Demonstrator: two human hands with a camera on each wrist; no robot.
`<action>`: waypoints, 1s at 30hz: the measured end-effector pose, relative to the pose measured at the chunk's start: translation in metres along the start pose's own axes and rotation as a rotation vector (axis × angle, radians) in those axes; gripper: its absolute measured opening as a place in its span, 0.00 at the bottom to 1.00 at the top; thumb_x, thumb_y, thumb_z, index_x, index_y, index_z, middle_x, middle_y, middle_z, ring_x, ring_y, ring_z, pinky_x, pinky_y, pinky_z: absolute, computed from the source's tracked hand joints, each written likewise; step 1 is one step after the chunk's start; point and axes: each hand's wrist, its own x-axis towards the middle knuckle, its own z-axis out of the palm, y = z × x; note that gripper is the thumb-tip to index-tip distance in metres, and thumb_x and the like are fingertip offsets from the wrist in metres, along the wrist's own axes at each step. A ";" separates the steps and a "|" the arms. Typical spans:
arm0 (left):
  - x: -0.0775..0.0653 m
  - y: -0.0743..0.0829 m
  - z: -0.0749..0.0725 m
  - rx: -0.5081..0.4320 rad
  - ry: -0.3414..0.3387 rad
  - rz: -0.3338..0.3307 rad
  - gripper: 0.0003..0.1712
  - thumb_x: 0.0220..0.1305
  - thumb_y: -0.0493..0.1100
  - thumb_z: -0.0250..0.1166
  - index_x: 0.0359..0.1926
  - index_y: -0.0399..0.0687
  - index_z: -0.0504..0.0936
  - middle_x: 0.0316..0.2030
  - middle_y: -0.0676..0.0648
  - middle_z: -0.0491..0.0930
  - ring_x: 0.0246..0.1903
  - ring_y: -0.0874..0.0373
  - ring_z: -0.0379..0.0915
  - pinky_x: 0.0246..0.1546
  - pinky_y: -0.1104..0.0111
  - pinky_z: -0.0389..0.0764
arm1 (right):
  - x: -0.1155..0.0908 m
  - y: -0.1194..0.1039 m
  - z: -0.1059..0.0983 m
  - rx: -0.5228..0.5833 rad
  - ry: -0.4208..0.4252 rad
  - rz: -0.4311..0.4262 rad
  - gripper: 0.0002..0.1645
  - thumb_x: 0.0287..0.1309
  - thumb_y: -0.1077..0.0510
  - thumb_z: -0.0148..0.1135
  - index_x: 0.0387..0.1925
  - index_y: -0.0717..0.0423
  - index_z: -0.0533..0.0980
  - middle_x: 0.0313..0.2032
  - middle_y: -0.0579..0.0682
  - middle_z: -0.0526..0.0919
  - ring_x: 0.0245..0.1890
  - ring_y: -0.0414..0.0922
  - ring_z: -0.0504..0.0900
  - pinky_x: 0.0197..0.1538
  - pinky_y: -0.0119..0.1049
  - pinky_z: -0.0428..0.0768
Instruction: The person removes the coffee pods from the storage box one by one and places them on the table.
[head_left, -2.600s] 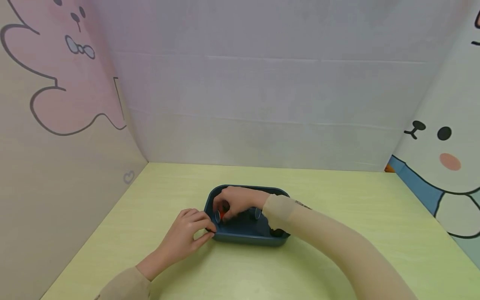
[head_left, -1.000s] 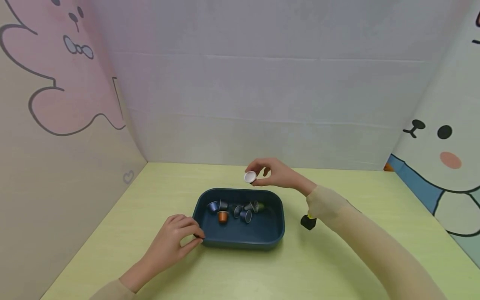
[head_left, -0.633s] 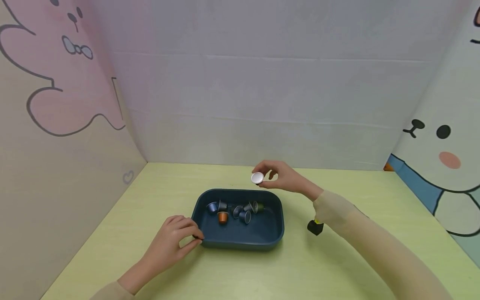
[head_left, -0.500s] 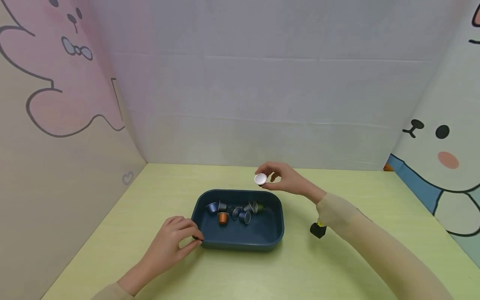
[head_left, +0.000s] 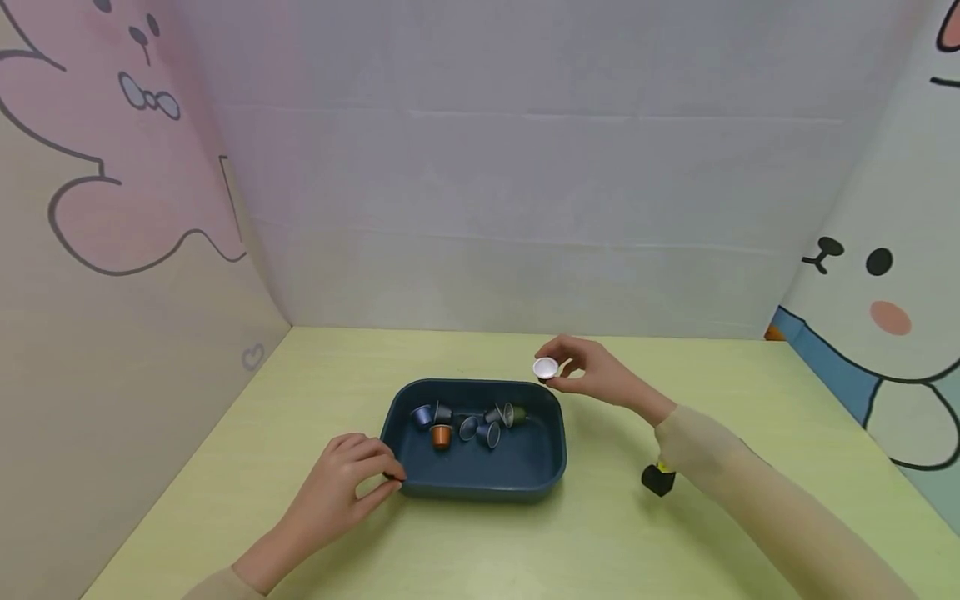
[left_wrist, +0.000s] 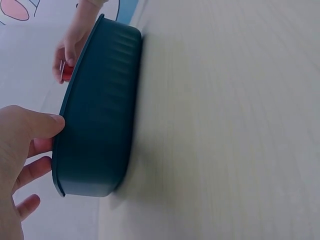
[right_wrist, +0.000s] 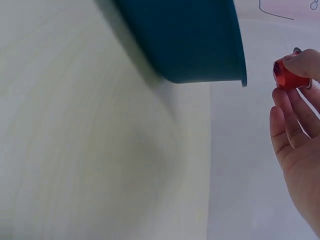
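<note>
My right hand pinches a red coffee capsule between thumb and fingers. In the head view the capsule's pale lid faces me, just above the tray's far right corner. The dark teal tray stands on the table with several coffee capsules lying in its far half. Among them are an orange capsule, a green one and some blue and grey ones. My left hand pinches the tray's rim at the near left corner, the thumb on the outer side.
The pale yellow table ends at a white back wall. Printed side panels with cartoon figures stand at left and right. A small black block with a yellow patch hangs below the right sleeve's cuff.
My right hand was down inside the tray; it has lifted out with the red capsule and moved rightward. The tray has shifted slightly left, my left hand still at its corner.
</note>
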 end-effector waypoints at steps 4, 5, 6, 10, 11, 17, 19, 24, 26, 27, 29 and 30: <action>-0.001 0.000 0.000 0.003 -0.003 0.001 0.17 0.42 0.42 0.81 0.30 0.67 0.84 0.32 0.68 0.78 0.37 0.69 0.71 0.47 0.59 0.73 | -0.007 0.005 0.000 -0.003 0.022 0.006 0.23 0.57 0.61 0.71 0.54 0.57 0.77 0.46 0.53 0.83 0.45 0.42 0.81 0.46 0.33 0.83; -0.001 0.000 -0.001 0.002 -0.003 0.002 0.17 0.42 0.42 0.81 0.30 0.67 0.84 0.32 0.68 0.78 0.37 0.69 0.71 0.47 0.59 0.73 | -0.008 0.007 0.000 -0.004 0.029 0.007 0.23 0.57 0.61 0.70 0.54 0.58 0.76 0.46 0.53 0.83 0.45 0.42 0.81 0.45 0.32 0.83; -0.001 0.000 -0.001 0.001 -0.006 0.001 0.17 0.43 0.42 0.81 0.30 0.67 0.84 0.33 0.68 0.78 0.37 0.69 0.71 0.47 0.59 0.73 | -0.010 0.008 0.000 -0.006 0.035 0.008 0.23 0.57 0.61 0.70 0.54 0.59 0.76 0.46 0.53 0.83 0.45 0.41 0.81 0.45 0.32 0.83; 0.000 0.000 -0.001 0.005 -0.006 0.000 0.16 0.43 0.42 0.81 0.30 0.66 0.84 0.33 0.68 0.79 0.37 0.69 0.71 0.48 0.59 0.73 | -0.016 0.012 -0.001 -0.016 0.058 0.018 0.23 0.57 0.62 0.70 0.55 0.58 0.77 0.46 0.54 0.84 0.44 0.41 0.81 0.45 0.32 0.83; 0.000 0.000 -0.001 0.005 -0.006 -0.001 0.16 0.43 0.42 0.81 0.30 0.66 0.84 0.33 0.68 0.79 0.37 0.69 0.71 0.48 0.59 0.73 | -0.017 0.013 -0.002 -0.019 0.060 0.022 0.23 0.57 0.62 0.70 0.55 0.58 0.77 0.46 0.55 0.84 0.44 0.42 0.81 0.45 0.32 0.83; -0.001 0.000 0.000 0.009 -0.009 -0.015 0.16 0.42 0.42 0.81 0.29 0.66 0.84 0.32 0.68 0.78 0.36 0.69 0.70 0.48 0.59 0.72 | -0.026 0.019 -0.002 -0.018 0.052 0.049 0.23 0.57 0.63 0.70 0.55 0.62 0.77 0.45 0.55 0.85 0.44 0.43 0.83 0.45 0.32 0.83; -0.001 0.000 0.000 0.009 -0.010 -0.017 0.16 0.42 0.42 0.81 0.29 0.66 0.84 0.32 0.68 0.78 0.36 0.69 0.70 0.49 0.59 0.72 | -0.029 0.021 -0.002 -0.021 0.048 0.051 0.23 0.57 0.64 0.70 0.54 0.63 0.76 0.44 0.55 0.85 0.44 0.43 0.83 0.45 0.32 0.84; -0.001 -0.001 0.000 0.009 -0.017 -0.023 0.15 0.43 0.43 0.81 0.29 0.66 0.84 0.32 0.68 0.78 0.36 0.69 0.70 0.49 0.58 0.72 | -0.036 0.028 -0.001 -0.037 0.050 0.062 0.22 0.56 0.64 0.71 0.52 0.62 0.77 0.43 0.55 0.85 0.43 0.42 0.83 0.44 0.32 0.84; -0.001 -0.001 0.000 0.012 -0.021 -0.028 0.15 0.43 0.43 0.81 0.29 0.66 0.84 0.32 0.68 0.78 0.36 0.69 0.70 0.49 0.58 0.72 | -0.039 0.031 0.000 -0.040 0.053 0.071 0.22 0.55 0.63 0.71 0.52 0.61 0.77 0.43 0.54 0.85 0.43 0.43 0.83 0.44 0.33 0.84; -0.001 -0.001 0.000 0.014 -0.022 -0.029 0.15 0.43 0.43 0.81 0.29 0.66 0.84 0.32 0.68 0.78 0.36 0.69 0.70 0.49 0.58 0.72 | -0.041 0.033 0.001 -0.041 0.057 0.077 0.22 0.55 0.63 0.72 0.51 0.60 0.77 0.42 0.54 0.85 0.43 0.44 0.84 0.43 0.33 0.84; -0.001 -0.001 0.000 0.016 -0.023 -0.030 0.15 0.43 0.43 0.81 0.29 0.66 0.84 0.32 0.68 0.78 0.37 0.69 0.70 0.49 0.58 0.72 | -0.043 0.037 0.003 -0.041 0.060 0.096 0.21 0.54 0.63 0.72 0.50 0.58 0.77 0.42 0.54 0.85 0.42 0.44 0.83 0.43 0.32 0.84; -0.001 -0.002 0.000 0.017 -0.022 -0.030 0.15 0.43 0.43 0.81 0.29 0.66 0.84 0.32 0.68 0.78 0.37 0.69 0.70 0.49 0.58 0.72 | -0.045 0.038 0.003 -0.042 0.059 0.106 0.21 0.54 0.63 0.72 0.49 0.57 0.77 0.42 0.53 0.84 0.41 0.43 0.83 0.43 0.32 0.84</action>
